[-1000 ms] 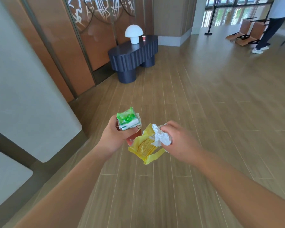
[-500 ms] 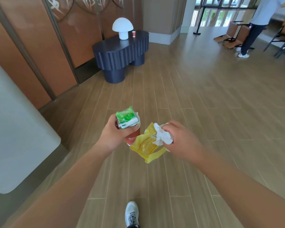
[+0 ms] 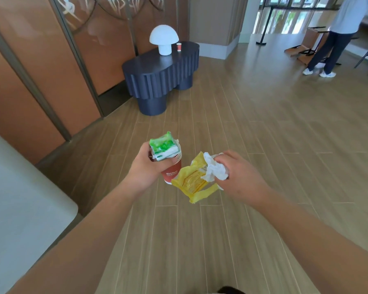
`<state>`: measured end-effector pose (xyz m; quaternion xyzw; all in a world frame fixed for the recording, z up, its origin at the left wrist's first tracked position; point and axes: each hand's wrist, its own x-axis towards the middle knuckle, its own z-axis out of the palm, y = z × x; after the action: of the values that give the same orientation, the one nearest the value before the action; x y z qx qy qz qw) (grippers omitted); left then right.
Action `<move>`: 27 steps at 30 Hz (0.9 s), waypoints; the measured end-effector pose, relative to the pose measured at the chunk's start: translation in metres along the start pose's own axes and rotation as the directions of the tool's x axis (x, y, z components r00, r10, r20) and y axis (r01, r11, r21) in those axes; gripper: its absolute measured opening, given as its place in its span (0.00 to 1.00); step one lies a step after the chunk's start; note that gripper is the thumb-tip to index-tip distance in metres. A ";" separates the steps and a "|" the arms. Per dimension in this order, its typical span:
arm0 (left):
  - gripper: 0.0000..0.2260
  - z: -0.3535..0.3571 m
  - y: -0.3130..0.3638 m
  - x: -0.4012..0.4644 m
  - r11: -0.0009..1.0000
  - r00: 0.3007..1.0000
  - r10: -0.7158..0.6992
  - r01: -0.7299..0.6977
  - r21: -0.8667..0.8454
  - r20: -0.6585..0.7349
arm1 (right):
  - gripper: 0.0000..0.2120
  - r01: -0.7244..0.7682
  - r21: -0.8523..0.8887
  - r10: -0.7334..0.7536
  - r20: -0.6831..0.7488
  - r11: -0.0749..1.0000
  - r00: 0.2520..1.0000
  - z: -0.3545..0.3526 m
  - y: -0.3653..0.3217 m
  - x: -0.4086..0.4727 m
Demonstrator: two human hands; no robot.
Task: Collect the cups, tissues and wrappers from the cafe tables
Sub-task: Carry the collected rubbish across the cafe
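So both hands are already loaded up. The left hand has its fingers curled round a red paper cup with white print on the side, and a green-and-white tissue pack is jammed into the mouth of that cup, glossy crinkly plastic, roughly a soft brick shape. Just right of the cup, the right hand is clenched on a crumpled white tissue and a yellow wrapper, thin shiny film, creased and drooping down below the fist. There may be something else pale tucked under that hand, can't really tell. So I'd say a good chunk of the collecting is done, but not all: well beyond the cup in hand, up ahead, there's a dark navy fluted worktop with scalloped ribbed sides on chunky round legs, and a small red cup stands on it, just beside a smooth white mushroom lamp. That one looks like the next pickup, though neither hand has a free finger, so stacking it might be the way. Floor is matte wood-look plank. Orange-brown wall panels run behind the navy worktop, a pale rounded worktop edge sits near left, and another person stands far off to the right.
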<state>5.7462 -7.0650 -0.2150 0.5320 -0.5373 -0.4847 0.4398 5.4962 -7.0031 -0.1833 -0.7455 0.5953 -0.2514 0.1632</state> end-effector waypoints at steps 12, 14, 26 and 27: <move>0.31 0.035 -0.008 0.203 0.996 0.997 -0.045 0.049 0.075 -0.056 | 0.12 0.009 0.138 -0.015 0.045 0.990 0.999 0.027 0.106 0.201; 0.33 0.051 -0.007 0.249 0.994 0.996 -0.058 0.063 0.089 -0.061 | 0.11 0.002 0.156 -0.012 0.064 0.988 0.998 0.020 0.131 0.242; 0.35 0.131 0.040 0.471 0.993 0.998 -0.033 0.038 0.116 -0.045 | 0.12 -0.035 0.126 0.032 0.023 0.991 0.999 -0.051 0.253 0.452; 0.35 0.129 0.041 0.486 0.993 0.998 -0.034 0.040 0.112 -0.060 | 0.11 -0.030 0.127 0.026 0.036 0.991 0.999 -0.051 0.257 0.465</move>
<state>5.5894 -7.5444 -0.2137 0.5797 -0.5410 -0.4458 0.4153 5.3365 -7.5126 -0.1972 -0.7294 0.5854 -0.2737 0.2243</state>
